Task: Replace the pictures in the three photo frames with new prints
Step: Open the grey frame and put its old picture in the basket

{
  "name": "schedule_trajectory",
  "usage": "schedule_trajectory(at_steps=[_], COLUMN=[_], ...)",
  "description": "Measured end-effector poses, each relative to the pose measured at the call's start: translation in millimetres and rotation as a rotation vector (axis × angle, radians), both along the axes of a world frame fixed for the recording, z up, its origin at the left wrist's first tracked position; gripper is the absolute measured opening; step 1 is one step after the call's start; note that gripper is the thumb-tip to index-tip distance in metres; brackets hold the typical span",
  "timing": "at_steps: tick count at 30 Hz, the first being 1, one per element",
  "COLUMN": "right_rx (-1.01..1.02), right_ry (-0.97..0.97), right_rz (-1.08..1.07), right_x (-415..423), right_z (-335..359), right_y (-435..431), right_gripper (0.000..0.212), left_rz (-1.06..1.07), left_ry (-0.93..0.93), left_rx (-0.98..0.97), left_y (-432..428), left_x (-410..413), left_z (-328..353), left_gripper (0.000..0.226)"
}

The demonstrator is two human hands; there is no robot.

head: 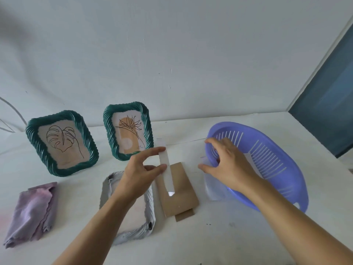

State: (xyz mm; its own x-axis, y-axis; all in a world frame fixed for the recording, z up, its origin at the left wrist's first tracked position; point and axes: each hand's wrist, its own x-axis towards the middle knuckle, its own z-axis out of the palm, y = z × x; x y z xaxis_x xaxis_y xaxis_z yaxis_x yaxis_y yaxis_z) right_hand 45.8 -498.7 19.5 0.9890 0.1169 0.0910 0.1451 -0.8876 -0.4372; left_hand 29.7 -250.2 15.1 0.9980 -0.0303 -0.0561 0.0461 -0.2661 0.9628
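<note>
Two green wavy frames stand upright at the back: the left frame (62,143) shows a leaf line drawing, the right frame (128,131) a flower print. A third frame (133,205) lies face down and opened on the table, partly under my left forearm. Beside it lies its brown cardboard backing (179,192). My left hand (141,169) pinches a thin sheet (166,169), seen nearly edge-on, above the backing. My right hand (225,161) reaches over the rim of the purple basket (267,165), fingers curled at a pale print (214,186) whose edge pokes out below; the grip is unclear.
A folded lilac cloth (32,211) lies at the front left. The white table meets a white wall behind the frames. A dark blue panel (328,104) stands at the far right. A white cable loops at the far left edge.
</note>
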Motion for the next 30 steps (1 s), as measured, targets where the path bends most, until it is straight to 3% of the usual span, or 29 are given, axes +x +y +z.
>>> schedule_trajectory(at_steps=[5,11,14,19,24,30], right_rx=[0.099,0.337,0.421,0.432,0.440,0.442], right_ry=[0.039,-0.016,-0.021,0.011,-0.004,-0.008], right_rz=[0.017,-0.078,-0.099,-0.063,-0.074,-0.061], right_x=[0,1,4,4,4,5], right_z=[0,12,19,18,17,19], right_y=[-12,-28,-36,-38,-40,-43], right_gripper=[0.052,0.032,0.031,0.030,0.030,0.027], left_rz=[-0.040,-0.113,-0.047,-0.162,-0.155,-0.198], left_ry=[0.001,0.033,0.076,0.031,-0.039,-0.029], left_rx=[-0.079,-0.337,-0.022,0.432,0.517,0.426], left_y=[-22,-46,-58,-73,-78,-90], left_x=[6,24,34,33,31,32], left_z=[4,-7,-31,-54,-49,-47], left_gripper=[0.044,0.046,0.044,0.044,0.047,0.054])
